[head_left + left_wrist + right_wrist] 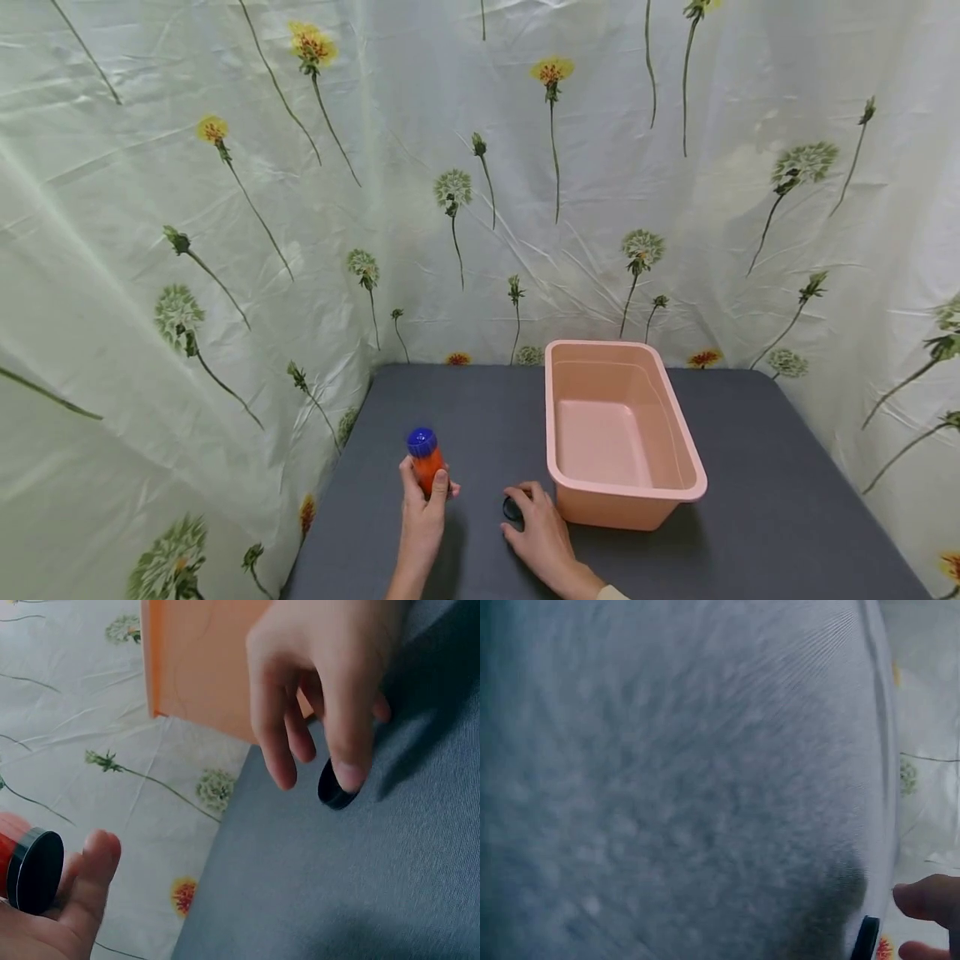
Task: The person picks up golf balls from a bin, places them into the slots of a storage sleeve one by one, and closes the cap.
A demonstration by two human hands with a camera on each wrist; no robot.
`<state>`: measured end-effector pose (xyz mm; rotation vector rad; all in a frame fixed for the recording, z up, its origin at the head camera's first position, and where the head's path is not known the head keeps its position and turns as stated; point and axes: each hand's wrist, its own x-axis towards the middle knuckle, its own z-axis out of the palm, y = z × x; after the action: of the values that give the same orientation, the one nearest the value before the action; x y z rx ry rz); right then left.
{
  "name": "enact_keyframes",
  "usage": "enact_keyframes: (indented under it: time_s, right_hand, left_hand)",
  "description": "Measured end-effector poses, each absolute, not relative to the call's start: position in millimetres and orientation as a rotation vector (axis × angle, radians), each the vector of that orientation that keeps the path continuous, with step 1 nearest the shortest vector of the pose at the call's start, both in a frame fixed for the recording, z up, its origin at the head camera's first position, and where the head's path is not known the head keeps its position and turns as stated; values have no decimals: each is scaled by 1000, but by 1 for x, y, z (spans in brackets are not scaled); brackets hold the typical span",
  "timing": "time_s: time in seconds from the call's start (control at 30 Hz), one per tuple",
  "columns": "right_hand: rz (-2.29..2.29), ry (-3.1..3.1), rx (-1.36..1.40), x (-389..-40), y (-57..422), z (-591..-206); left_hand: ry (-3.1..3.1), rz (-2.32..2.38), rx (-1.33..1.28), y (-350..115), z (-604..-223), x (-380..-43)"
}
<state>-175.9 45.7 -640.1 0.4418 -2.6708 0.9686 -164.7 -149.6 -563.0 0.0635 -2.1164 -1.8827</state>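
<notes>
My left hand grips an orange bottle with a ribbed blue cap, which points up and away. A dark round end of the bottle shows in the left wrist view, beside the fingers. Low over the table, my right hand has its thumb and fingers spread around a small round black lid. The thumb covers part of the lid in the left wrist view, while the other fingertips stand apart from it. Only the edge of the lid appears in the right wrist view, with a gap between it and the visible fingertips.
A pink plastic tub stands on the dark grey table, just beyond and right of my right hand. No contents show inside it. A pale curtain with dandelion prints hangs behind and beside the table.
</notes>
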Motion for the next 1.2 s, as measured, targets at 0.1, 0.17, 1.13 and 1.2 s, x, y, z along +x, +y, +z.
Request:
enact_keyframes:
  time_s: [0.1,0.17,1.13,1.2]
  right_hand:
    - [921,-2727,408,-178,44,-645]
    - [906,-2737,407,-180,44,-647]
    - [1003,-2789,610,-190,62,-649]
    - [1011,-2785,611,-191,62,-648]
  left_hand:
    - [-2087,-1901,15,-147,-564,-165]
    - [-2055,-1926,-6,-146,-564,-165]
    - [-2181,-2002,-42,-128,-559,-163]
    - [-2211,-1974,-62,-124,-550,-159]
